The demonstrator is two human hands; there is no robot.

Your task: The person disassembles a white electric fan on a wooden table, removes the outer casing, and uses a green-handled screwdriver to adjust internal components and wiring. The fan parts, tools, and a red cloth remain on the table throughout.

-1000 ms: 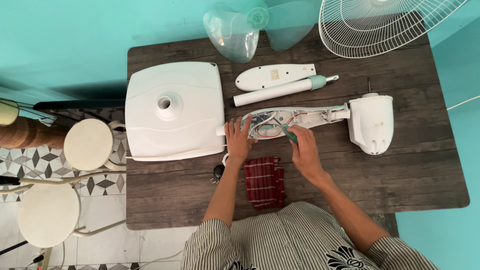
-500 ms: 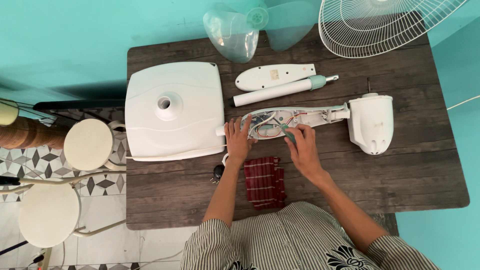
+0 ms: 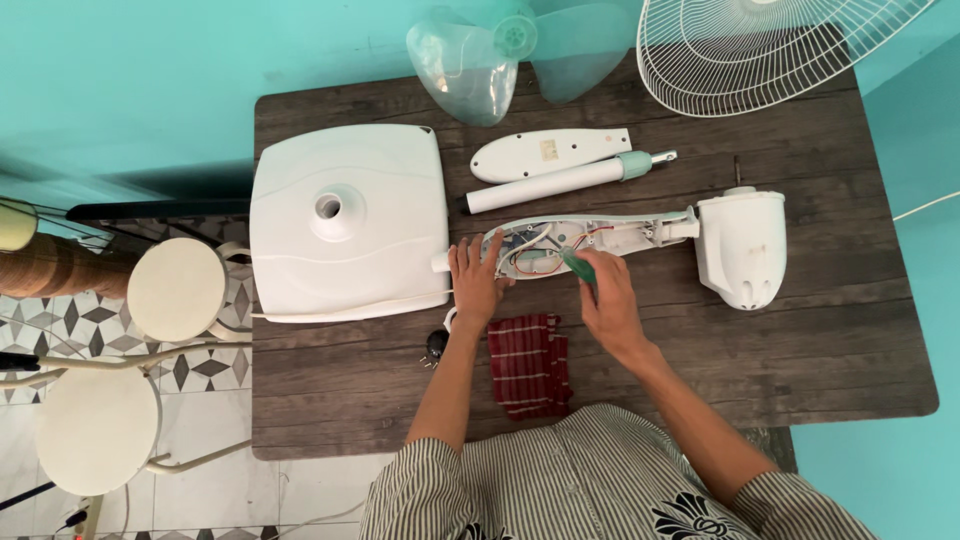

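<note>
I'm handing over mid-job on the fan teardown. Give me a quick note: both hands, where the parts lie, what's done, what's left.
Left hand: flat on the near end of the opened fan neck housing, steadying it.
Right hand: holds a green-handled screwdriver, tip inside the housing by the wires.
Parts on the table: white base to the left, motor head joined at the right, neck cover and pole behind, blade and grille at the far edge, red cloth near.
Done: cover, blade, grille off.
Left: work inside the housing; refitting, judging by the loose parts.
</note>
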